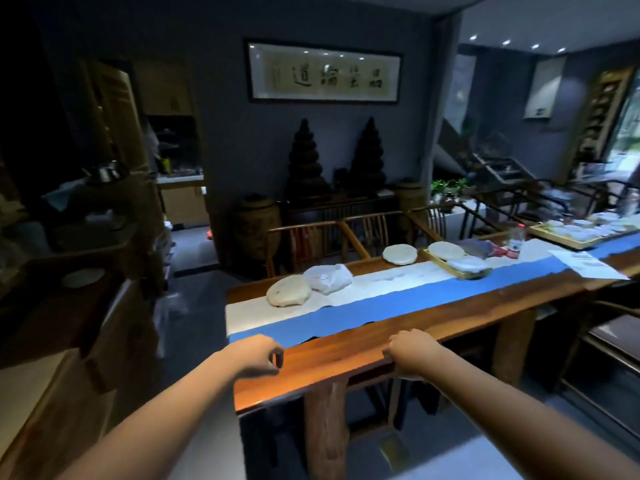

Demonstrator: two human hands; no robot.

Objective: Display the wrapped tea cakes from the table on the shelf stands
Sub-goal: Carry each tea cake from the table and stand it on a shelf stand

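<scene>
A long wooden table (pixel 349 355) carries a blue and white runner (pixel 363 308). Several paper-wrapped round tea cakes lie on it: one at the near left end (pixel 288 290), a loosely wrapped one beside it (pixel 329 278), one further along (pixel 399 253), and more on a wooden tray (pixel 446 263). My left hand (pixel 261 355) hovers over the table's near edge with fingers curled and thumb meeting forefinger, holding nothing I can see. My right hand (pixel 408 351) is curled at the same edge, empty. Both hands are well short of the cakes.
Wooden chairs (pixel 346 233) stand behind the table, with dark jars and carved towers against the wall. A tray of teaware (pixel 585 233), a bottle (pixel 516 239) and papers (pixel 585 265) sit at the far right. A dark counter (pixel 69 306) lies at left, floor between.
</scene>
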